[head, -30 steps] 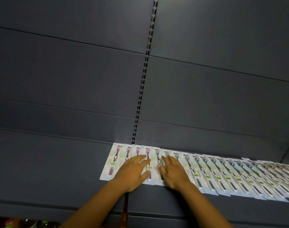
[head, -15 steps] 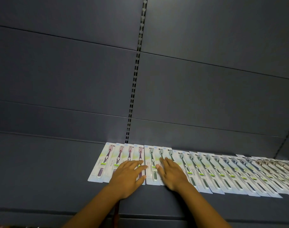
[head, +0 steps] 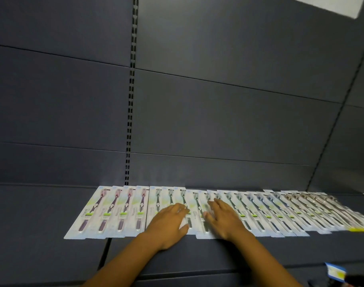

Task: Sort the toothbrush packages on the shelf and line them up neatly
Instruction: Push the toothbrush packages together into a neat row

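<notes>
1. Head view: since the earlier frame, both hands have been shifted rightward along the row; four maroon packages [head: 112,212] are now left uncovered at the left end.
2. Left hand [head: 168,221] and right hand [head: 223,221] are laid flat, fingers straight, on the dark green packages [head: 194,210]; nothing is gripped.
3. Toothbrush row [head: 280,214] lies overlapped along the shelf [head: 31,224], against the back panel.
4. Step judged: spacing being evened mid-row. Next: overlapped packages rightward to be slid apart, front edges aligned.

This is a shop. The dark grey back panel [head: 228,121] has a slotted metal upright [head: 132,90] in the middle of the frame, as store shelving has. Many identical toothbrush packages [head: 249,212] lie in a row on the shelf [head: 31,214], and a price label [head: 335,271] shows at the lower right.
</notes>
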Demonstrator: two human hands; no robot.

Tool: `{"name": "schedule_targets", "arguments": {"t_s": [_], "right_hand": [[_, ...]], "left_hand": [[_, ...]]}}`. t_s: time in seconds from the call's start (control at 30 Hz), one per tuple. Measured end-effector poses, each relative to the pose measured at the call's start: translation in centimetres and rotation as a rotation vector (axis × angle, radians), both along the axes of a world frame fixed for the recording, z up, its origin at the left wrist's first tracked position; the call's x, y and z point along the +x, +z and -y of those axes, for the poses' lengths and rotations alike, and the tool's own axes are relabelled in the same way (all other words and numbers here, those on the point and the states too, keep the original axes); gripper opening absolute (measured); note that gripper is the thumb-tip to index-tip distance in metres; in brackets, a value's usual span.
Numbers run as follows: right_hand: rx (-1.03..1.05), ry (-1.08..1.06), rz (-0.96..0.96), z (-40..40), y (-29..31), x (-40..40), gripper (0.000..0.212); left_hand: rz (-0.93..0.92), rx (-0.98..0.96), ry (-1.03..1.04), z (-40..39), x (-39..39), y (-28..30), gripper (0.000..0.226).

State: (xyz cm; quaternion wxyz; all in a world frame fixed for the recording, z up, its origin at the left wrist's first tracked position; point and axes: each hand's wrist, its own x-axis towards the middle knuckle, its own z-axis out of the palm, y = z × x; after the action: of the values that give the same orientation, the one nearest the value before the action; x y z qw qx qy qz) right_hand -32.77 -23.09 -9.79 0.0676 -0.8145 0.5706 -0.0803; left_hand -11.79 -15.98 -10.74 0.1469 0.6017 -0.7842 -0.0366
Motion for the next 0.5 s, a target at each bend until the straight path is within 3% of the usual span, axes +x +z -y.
{"name": "schedule_targets", "arguments": {"t_s": [0.27, 0.4, 0.43, 0.5], "right_hand": [[0.115, 0.069, 0.001, 2.3, -1.3, -5.4, 0.068], [0.122, 0.099, 0.022, 3.4, -1.4, -5.5, 0.106], [0.116, 0.104, 0.020, 3.6, -1.5, -5.6, 0.106], [0.097, 0.109, 0.029, 4.0, -1.9, -5.7, 0.085]], "left_hand": [[0.091, 0.039, 0.071, 2.5, -7.2, -1.3, 0.059], [0.117, 0.051, 0.140, 3.2, -7.8, -1.2, 0.058], [0.118, 0.056, 0.152, 3.3, -7.9, -1.2, 0.058], [0.115, 0.062, 0.175, 3.5, -8.3, -1.1, 0.057]]}}
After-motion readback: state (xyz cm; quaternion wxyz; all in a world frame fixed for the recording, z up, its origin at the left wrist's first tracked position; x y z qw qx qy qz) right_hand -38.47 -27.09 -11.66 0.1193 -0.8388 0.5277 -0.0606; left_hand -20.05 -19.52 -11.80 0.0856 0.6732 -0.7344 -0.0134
